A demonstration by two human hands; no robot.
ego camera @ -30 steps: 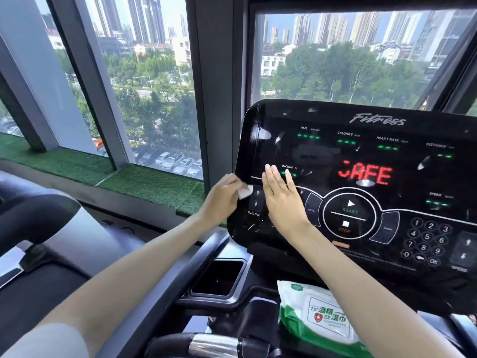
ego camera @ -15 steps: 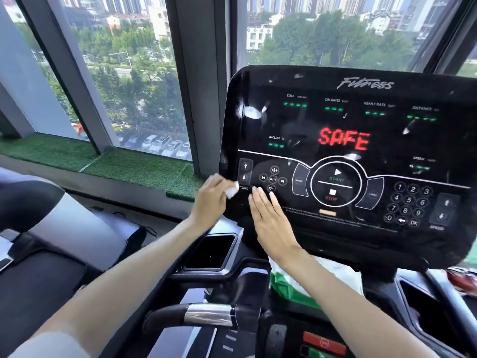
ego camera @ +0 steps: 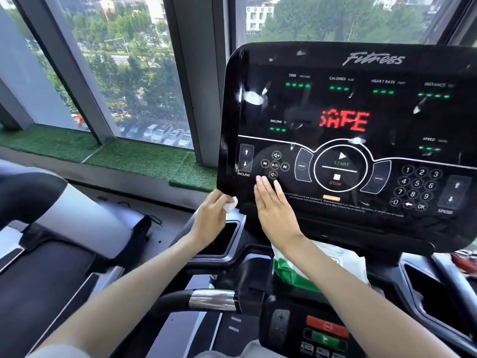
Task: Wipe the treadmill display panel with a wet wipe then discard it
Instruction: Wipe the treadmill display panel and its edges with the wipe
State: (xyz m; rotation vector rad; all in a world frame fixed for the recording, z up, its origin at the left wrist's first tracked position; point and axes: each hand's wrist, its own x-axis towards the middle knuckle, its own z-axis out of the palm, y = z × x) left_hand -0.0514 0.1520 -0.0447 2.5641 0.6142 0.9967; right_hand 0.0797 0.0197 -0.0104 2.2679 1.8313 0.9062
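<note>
- The left grip point(ego camera: 210, 219) was curled round a small white wet wipe point(ego camera: 230, 205), with the wad pinched between thumb and fingers.
- The wet wipe sat right at the lower left corner of the black display panel point(ego camera: 309, 104). Whether it actually touched the edge could not be told.
- The right grip point(ego camera: 276, 210) lay flat against the lower left part of the panel, fingers straight and pressed together, holding nothing that showed.
- Its fingertips point(ego camera: 263, 180) reached up just beside the lowest of the round media buttons point(ego camera: 273, 174), to the right of the INCLINE arrows point(ego camera: 245, 158).
- The panel showed the red word SAFE point(ego camera: 344, 121) in its middle, with rows of green dashes above and white smears on the glossy face.
- A green and white wipe pack point(ego camera: 322, 270) lay on the console below the panel, partly hidden by the right forearm.
- Under the left grip was a dark recessed cup holder point(ego camera: 222, 241).
- Nearer the camera ran a black handlebar point(ego camera: 211, 299) with a silver band.
- A strip of green turf point(ego camera: 144, 156) lined the window sill to the left.
</note>
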